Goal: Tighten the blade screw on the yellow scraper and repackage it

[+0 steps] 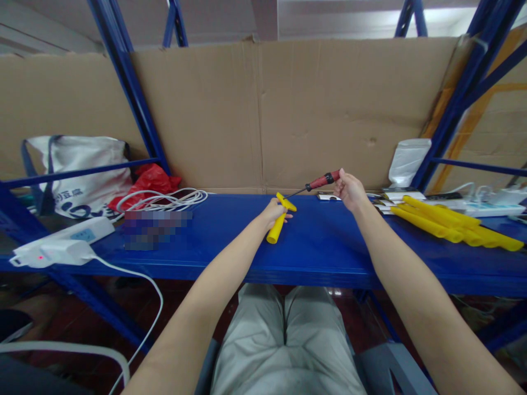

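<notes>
My left hand (275, 214) is closed around a yellow T-shaped plastic handle (276, 229), whose crosspiece points up and away from me. In my right hand (349, 189) is a screwdriver (323, 181) with a red and black grip, pinched at the butt end by the fingertips. The thin shaft slopes down to the left, and its tip meets the crosspiece of the yellow handle. Whether the tip sits in a screw or a hole is too small to tell. Both hands are above the blue shelf top (325, 252).
Several yellow handles (448, 219) lie in a pile at the right. At the left are a white power strip (61, 241), a coiled white cable (173, 200), a red plastic bag (150, 184) and a cloth bag (82, 181). A cardboard wall (304, 109) closes off the back.
</notes>
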The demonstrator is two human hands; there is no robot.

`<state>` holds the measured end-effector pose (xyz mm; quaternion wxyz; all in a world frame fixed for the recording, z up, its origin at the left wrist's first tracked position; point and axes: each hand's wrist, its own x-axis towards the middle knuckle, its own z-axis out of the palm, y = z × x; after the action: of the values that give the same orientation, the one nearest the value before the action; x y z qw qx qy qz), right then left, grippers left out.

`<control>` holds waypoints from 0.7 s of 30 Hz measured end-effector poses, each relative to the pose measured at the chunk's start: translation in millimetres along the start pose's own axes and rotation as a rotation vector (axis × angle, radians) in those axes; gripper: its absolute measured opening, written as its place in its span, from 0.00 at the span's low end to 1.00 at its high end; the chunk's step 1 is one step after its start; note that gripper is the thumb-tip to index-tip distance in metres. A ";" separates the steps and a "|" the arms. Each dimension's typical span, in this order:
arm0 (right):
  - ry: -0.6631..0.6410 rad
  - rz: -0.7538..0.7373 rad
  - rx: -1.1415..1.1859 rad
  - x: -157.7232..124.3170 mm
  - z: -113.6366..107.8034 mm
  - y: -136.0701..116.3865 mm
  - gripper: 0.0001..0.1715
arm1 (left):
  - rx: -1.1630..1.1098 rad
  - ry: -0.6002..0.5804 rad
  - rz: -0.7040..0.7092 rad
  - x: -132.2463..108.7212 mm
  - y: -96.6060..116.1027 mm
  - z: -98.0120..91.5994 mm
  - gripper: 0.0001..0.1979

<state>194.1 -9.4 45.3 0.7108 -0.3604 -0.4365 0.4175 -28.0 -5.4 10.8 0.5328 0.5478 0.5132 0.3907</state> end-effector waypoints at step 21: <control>0.029 0.066 0.036 -2.3 2.3 -5.2 0.21 | 0.011 0.003 0.006 -1.4 0.7 0.3 0.26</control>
<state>192.8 -13.2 50.0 0.7094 -0.3677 -0.4064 0.4432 -27.9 -6.7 11.6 0.5279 0.5517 0.5144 0.3903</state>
